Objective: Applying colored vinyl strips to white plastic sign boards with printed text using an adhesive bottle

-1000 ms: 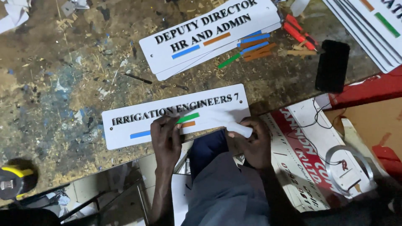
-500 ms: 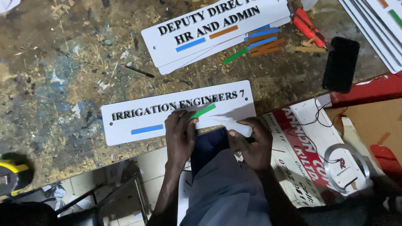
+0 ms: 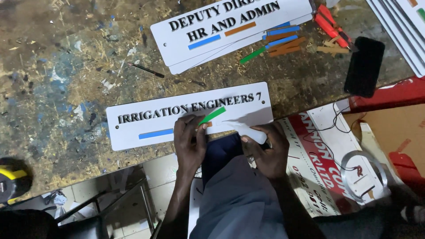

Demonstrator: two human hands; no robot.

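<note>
A white rectangular sign plate (image 3: 133,135) with black raised lettering lies at the near edge of a worn workbench. A blue strip (image 3: 156,133) is stuck along its lower left. My left hand (image 3: 189,142) pinches a green strip (image 3: 212,116) that tilts up off the plate, with a small orange piece under my thumb. My right hand (image 3: 264,150) grips a white squeeze bottle (image 3: 245,130), its nozzle pointing left towards the green strip.
Stacked white sign plates (image 3: 230,31) lie further back, with loose blue, orange and green strips (image 3: 276,42) beside them. Red pliers (image 3: 330,24), a black phone (image 3: 364,66), a pencil (image 3: 146,70), a yellow tape measure (image 3: 11,181) and a red-and-white board (image 3: 327,163) surround the spot.
My left hand has slid right along the plate and lifted the green strip to a steeper tilt. The right hand has kept the bottle near the plate's lower edge.
</note>
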